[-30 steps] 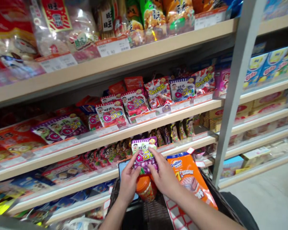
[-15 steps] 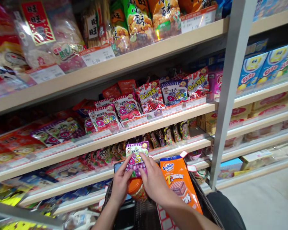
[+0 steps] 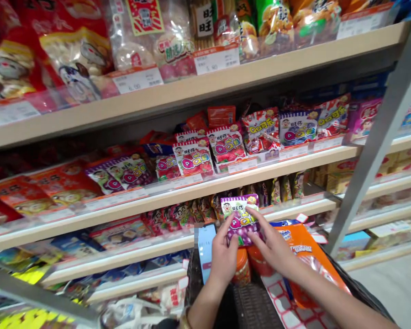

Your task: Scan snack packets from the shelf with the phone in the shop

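Observation:
A small purple and white candy bag [image 3: 241, 221] is held upright between my two hands. My left hand [image 3: 224, 251] grips its left edge with thumb and fingers, and my right hand [image 3: 269, 240] grips its right edge. Below the bag is a dark woven basket [image 3: 253, 304]. Inside it, an orange-lidded jar [image 3: 242, 265] sits under my hands, a lit phone [image 3: 206, 251] leans at the left, and an orange wafer bag [image 3: 311, 256] lies at the right beneath my right forearm.
Ahead, a middle shelf [image 3: 150, 192] carries rows of candy bags. Larger snack bags [image 3: 77, 45] fill the shelf above. A grey metal post [image 3: 373, 160] stands at the right, with boxed goods beyond it. Another grey bar [image 3: 37, 297] crosses the lower left.
The view has swung left, so the shelves, basket and hands appear further right. Both hands still hold the candy bag, and more of the phone shows beside my left hand.

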`<act>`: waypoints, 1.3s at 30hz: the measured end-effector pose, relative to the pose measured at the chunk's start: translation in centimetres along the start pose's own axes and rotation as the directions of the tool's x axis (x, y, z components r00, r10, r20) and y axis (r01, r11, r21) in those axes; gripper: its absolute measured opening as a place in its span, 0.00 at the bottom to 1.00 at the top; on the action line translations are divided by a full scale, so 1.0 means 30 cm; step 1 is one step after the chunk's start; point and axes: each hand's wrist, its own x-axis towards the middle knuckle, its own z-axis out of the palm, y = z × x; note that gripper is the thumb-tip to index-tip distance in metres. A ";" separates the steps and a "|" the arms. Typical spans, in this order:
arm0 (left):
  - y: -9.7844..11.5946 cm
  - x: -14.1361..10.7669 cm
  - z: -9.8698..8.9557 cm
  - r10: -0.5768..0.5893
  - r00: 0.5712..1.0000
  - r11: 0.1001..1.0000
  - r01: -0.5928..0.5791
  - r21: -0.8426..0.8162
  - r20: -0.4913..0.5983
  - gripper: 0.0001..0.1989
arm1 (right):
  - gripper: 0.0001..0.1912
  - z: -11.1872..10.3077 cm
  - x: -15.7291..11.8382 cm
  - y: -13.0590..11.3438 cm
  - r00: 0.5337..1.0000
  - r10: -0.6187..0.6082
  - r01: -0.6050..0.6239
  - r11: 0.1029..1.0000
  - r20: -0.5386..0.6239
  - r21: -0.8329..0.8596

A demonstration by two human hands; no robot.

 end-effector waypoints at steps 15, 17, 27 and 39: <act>-0.005 -0.017 -0.011 -0.092 0.995 0.996 0.093 -0.011 0.049 0.24 | 0.27 -0.016 -0.013 0.002 0.992 0.113 -0.110 0.993 0.055 -0.049; 0.007 -0.012 -0.006 -0.080 0.996 0.997 0.080 -0.015 0.044 0.24 | 0.27 -0.018 -0.014 0.000 0.994 0.098 -0.095 0.994 0.042 -0.059; 0.016 -0.005 0.025 0.028 0.999 0.994 -0.025 -0.102 0.032 0.26 | 0.39 -0.014 -0.014 0.006 0.999 0.012 -0.008 0.996 -0.039 0.092; 0.036 -0.013 0.023 0.068 0.998 0.995 -0.066 -0.072 0.014 0.26 | 0.43 0.009 -0.014 0.029 0.997 0.044 -0.034 0.986 -0.057 0.166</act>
